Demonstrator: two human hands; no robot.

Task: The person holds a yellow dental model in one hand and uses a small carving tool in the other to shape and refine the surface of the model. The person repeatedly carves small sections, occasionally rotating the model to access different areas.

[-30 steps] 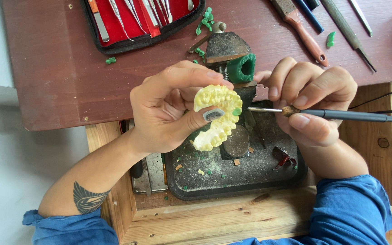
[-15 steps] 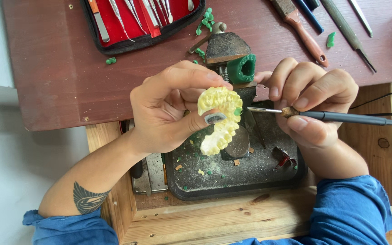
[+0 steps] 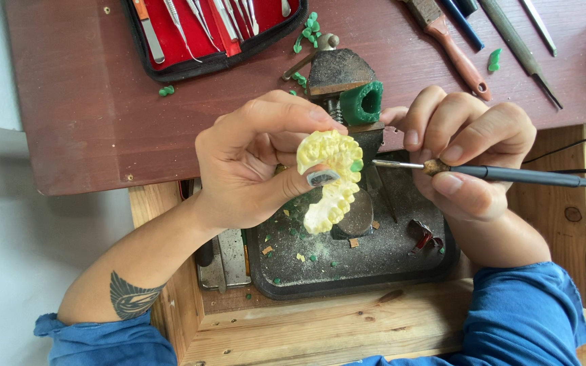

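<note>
Left hand (image 3: 252, 163) still gripping yellow dental cast (image 3: 330, 176), tilted slightly more, right hand (image 3: 466, 152) steady with carving tool (image 3: 510, 174)

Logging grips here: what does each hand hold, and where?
Left hand pinches the yellow teeth model at its upper arch; right hand grips the thin tool near its tip.

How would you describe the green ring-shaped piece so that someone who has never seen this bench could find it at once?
Start at the dark reddish-brown benchtop and find the small metal vise at its front edge, below the red-lined tool case. The green ring-shaped piece sits at the vise's right side, above the yellow dental cast in the left hand. Unlike the small green scraps scattered nearby, it is a thick hollow block.
</note>
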